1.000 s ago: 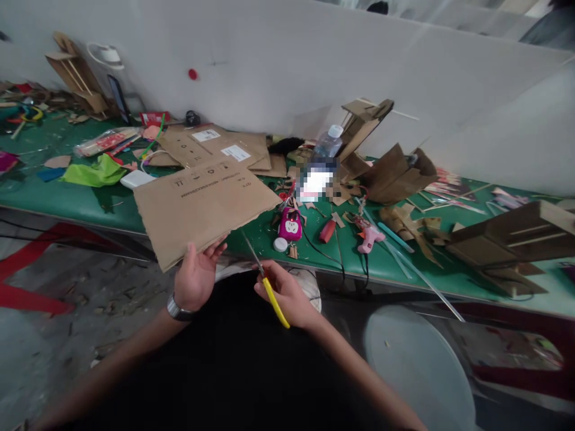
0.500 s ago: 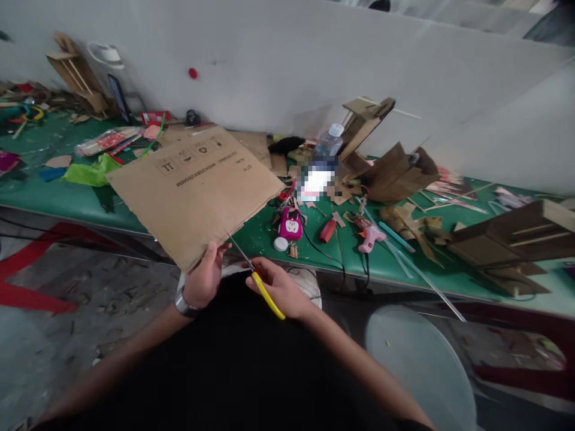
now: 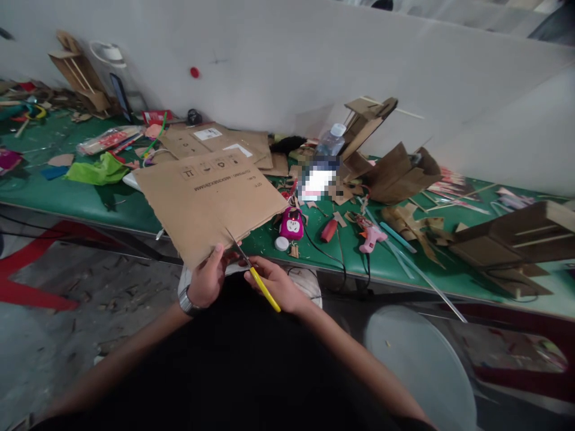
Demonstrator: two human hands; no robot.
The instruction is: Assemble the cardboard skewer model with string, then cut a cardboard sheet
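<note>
A flat sheet of brown cardboard (image 3: 211, 200) with printed symbols tilts over the front edge of the green table. My left hand (image 3: 209, 278) is closed on its near edge, thumb on top and the other fingers partly hidden beneath. In my right hand (image 3: 274, 284) is a pair of scissors (image 3: 265, 290) with yellow handles. The blades reach over the cardboard's near edge, where one blade shows on top; whether the other lies beneath is hidden.
On the green table (image 3: 251, 245) lie a pink power socket (image 3: 291, 224), a red-handled tool (image 3: 329, 230) and a pink glue gun (image 3: 372, 237). Cardboard constructions (image 3: 402, 173) stand at right, near a clear bottle (image 3: 332, 140). A pale stool (image 3: 420, 365) is below right.
The cardboard has tipped lower and shifted right, uncovering more cardboard pieces with white labels behind it. The scissors have moved slightly up and left, their blades further over the sheet.
</note>
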